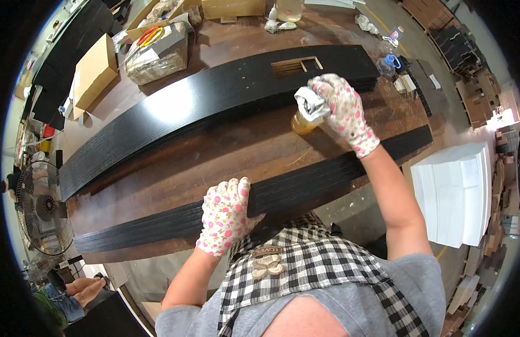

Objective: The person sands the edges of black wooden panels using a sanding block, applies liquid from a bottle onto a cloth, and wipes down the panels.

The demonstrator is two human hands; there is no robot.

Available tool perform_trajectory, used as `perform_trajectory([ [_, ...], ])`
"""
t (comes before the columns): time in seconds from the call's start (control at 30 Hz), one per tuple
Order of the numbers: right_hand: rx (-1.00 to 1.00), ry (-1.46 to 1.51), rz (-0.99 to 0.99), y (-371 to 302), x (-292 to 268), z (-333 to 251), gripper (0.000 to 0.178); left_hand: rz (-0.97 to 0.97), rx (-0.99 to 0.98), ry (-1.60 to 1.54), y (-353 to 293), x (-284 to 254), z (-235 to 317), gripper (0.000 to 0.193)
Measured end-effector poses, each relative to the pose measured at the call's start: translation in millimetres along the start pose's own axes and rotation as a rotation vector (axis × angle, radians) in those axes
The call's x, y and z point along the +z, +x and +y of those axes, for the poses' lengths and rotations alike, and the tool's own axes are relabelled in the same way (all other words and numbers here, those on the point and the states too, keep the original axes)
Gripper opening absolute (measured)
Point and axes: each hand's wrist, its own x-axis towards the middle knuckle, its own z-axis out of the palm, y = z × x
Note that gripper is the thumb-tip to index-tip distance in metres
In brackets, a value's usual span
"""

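Observation:
My left hand (225, 214), in a white glove with pink flowers, grips the near stack of narrow black boards (305, 183), fingers over its top and thumb on the near side. My right hand (339, 104), in a matching but dirtier glove, is closed on a crumpled white cloth (310, 105). That cloth is held at the mouth of a small jar of amber liquid (302, 124); whether it dips inside cannot be seen. Beyond the jar lies a second stack of wide black boards (215, 87), its top one glossy with a rectangular cutout (296, 67) near the right end.
All this rests on a brown worktable (175, 168). At its far side are a cardboard box (95, 73), a wrapped bundle (157, 56) with red-and-yellow-handled pliers (151, 37), and a clear bottle (388, 65). A fan (46, 208) stands left; white sheets (453, 194) are stacked right.

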Motion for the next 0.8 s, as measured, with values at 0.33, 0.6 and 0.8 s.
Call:
perform_trajectory([
  [0.33, 0.057, 0.463, -0.067, -46.2, -32.6, -111.3, 0.038, -0.035, -0.004, -0.002, -0.3, 0.3, -3.3, 0.069],
  [0.6, 0.3, -0.303, -0.175, -117.7, -23.5, -68.2, 0.044, -0.004, 0.044, -0.01, 4.2, 0.0, -2.9, 0.072],
  [0.8, 0.271, 0.157, -0.18, -84.3, 6.3, -178.2, 0.054, 0.009, 0.069, 0.006, -1.5, 4.5, -8.4, 0.073],
])
